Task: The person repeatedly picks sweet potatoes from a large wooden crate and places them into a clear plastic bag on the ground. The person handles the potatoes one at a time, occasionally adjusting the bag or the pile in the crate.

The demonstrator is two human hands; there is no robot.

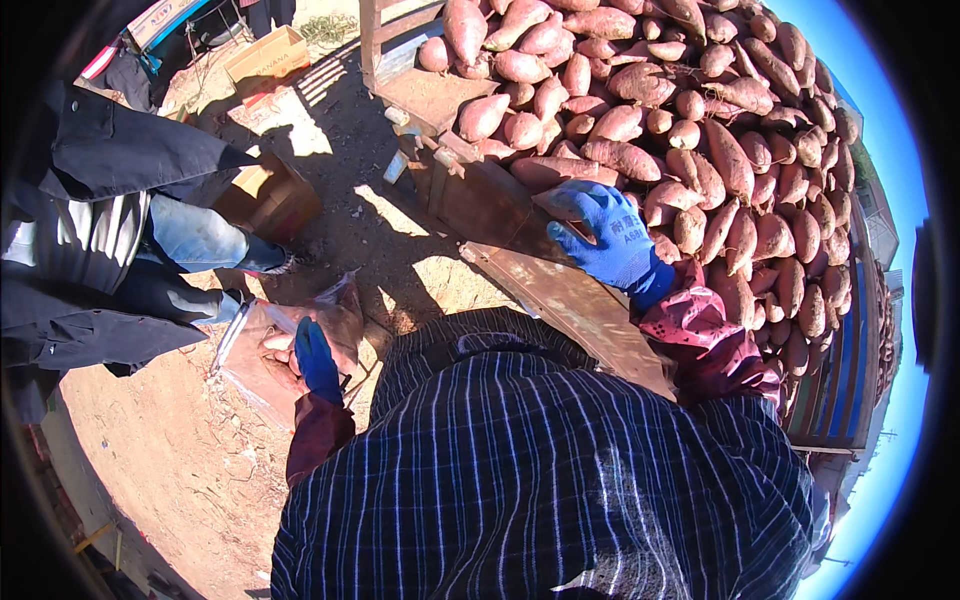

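My right hand [606, 231], in a blue coated work glove with printed writing, is at the near edge of a large heap of sweet potatoes [637, 82]. Its thumb and fingers are around one sweet potato [559, 202], partly covered by the glove. Lower left, my left hand [316, 361], also gloved in blue, hangs at a clear plastic bag [251, 341] on the ground. Several sweet potatoes [279, 342] lie in that bag beside the fingers. I see this hand edge-on, and its palm side is hidden.
Rusty metal side boards [570, 304] of a truck bed border the heap. Someone in a dark coat and jeans [199, 234] stands at the left by the bag. Behind are an open cardboard box [274, 199] and another printed cardboard carton [268, 64] on the dirt ground.
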